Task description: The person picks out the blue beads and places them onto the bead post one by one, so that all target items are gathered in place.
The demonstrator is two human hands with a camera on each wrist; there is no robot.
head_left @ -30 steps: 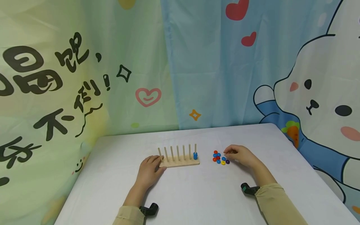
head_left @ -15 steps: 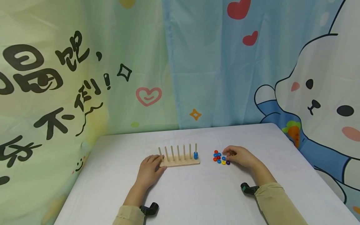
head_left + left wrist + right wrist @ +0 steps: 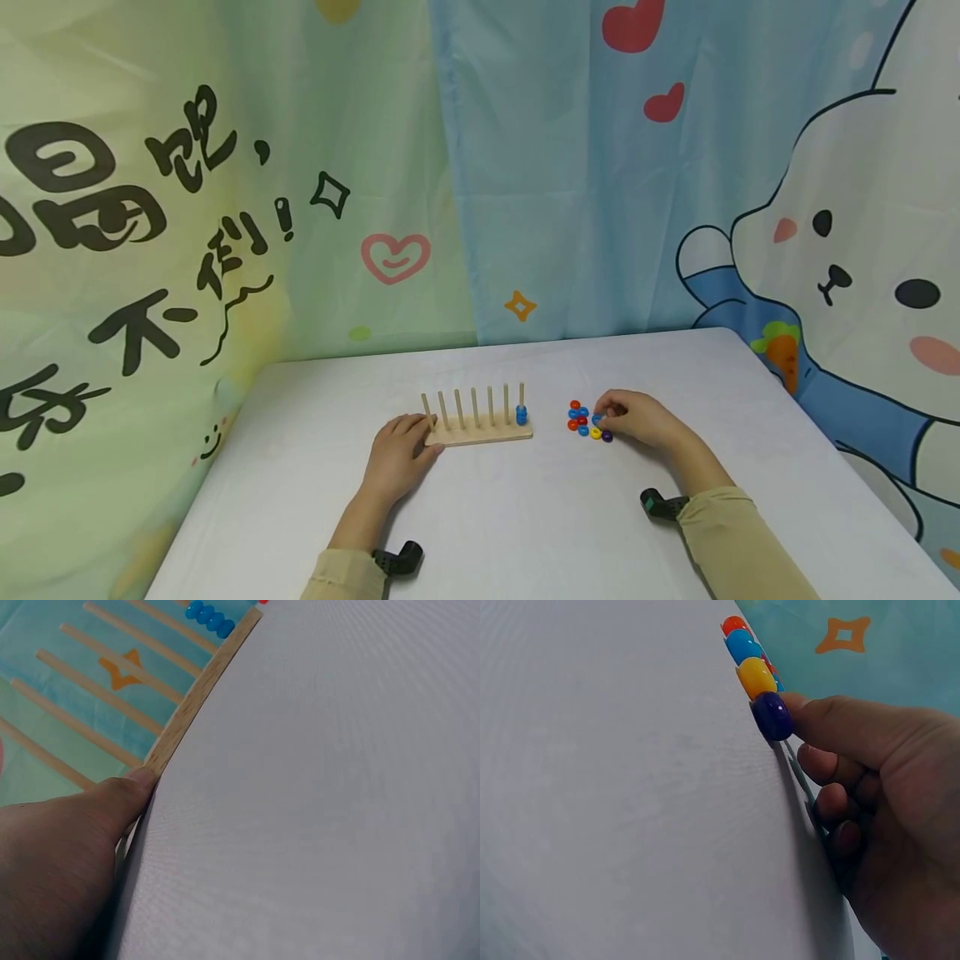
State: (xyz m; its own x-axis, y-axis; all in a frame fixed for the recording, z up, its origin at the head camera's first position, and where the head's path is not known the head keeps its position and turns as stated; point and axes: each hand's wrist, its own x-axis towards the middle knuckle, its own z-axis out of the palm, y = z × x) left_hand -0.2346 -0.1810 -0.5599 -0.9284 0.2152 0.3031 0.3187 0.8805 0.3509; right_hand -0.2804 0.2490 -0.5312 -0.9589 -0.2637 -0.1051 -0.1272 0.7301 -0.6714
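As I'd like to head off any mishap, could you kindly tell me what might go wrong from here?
The right hand is at crowded, glossy round beads, so it could nudge the dark purple bead or the yellow bead and roll it away.
The left hand grips only the left end of the pale wooden peg board, so pressure at its right end, where round blue beads are stacked, might shift it.

Over on the white-clothed table [image 3: 517,512] sit a wooden 7-peg board [image 3: 480,436] and, near it, coloured beads [image 3: 582,421].
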